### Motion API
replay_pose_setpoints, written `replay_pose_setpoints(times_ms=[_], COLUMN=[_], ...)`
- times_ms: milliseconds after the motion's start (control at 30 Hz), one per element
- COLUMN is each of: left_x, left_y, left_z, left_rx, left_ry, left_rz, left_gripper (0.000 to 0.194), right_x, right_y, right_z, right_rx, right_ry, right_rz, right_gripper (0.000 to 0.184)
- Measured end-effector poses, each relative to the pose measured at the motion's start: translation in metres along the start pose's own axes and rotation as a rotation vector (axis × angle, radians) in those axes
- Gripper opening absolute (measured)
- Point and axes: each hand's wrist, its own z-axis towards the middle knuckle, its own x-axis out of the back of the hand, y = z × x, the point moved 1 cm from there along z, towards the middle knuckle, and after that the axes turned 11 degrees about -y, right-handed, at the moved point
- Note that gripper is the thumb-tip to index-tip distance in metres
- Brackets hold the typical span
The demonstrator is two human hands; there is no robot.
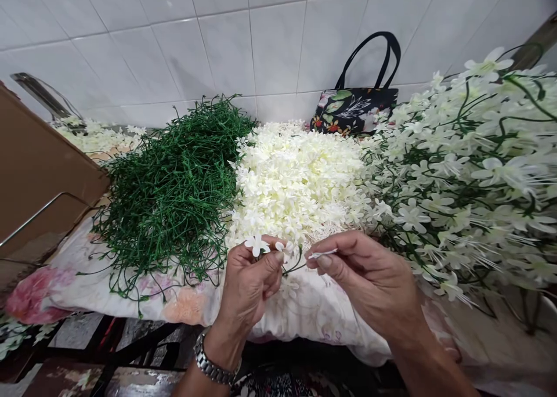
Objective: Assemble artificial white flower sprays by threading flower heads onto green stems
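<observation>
Green stem [295, 268] between left hand [250, 281] and right hand [369, 275], over cloth [304, 321]. Left grip: narrow, pinching stem near white blossoms [256, 245]. Right: pinching white piece [322, 254], kind unclear. Judged best: stem steady, light pinch, piece aligned with stem tip. Count: held stem 1, blossoms at left hand 2, white piece 1, bag [354, 109] 1

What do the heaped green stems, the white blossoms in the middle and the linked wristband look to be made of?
Green stems: probably moulded plastic, uniformly green with a slight sheen. White blossoms: likely thin fabric, mostly matte, with soft-looking petals. Wristband: apparently metal, its links gleaming silver.
</observation>
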Motion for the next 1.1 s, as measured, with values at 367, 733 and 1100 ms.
replay_pose_setpoints(times_ms=[367,733,1100], left_x=[-0.001,0.003,0.008], left_y=[-0.014,-0.024,-0.023], left_z=[-0.018,-0.024,-0.025], left_rx=[-0.015,-0.044,-0.023], left_ry=[0.000,-0.019,-0.024], left_rz=[-0.120,-0.151,-0.084], left_gripper=[0.027,0.019,0.021], right_x=[-0.028,-0.036,-0.025], right_y=[-0.010,-0.004,-0.011], right_z=[-0.003,-0.015,-0.011], right_rx=[0.320,0.409,0.351], right_ry=[0.140,0.204,-0.009], right_rz=[-0.212,-0.330,-0.254], right_gripper=[0.012,0.021,0.012])
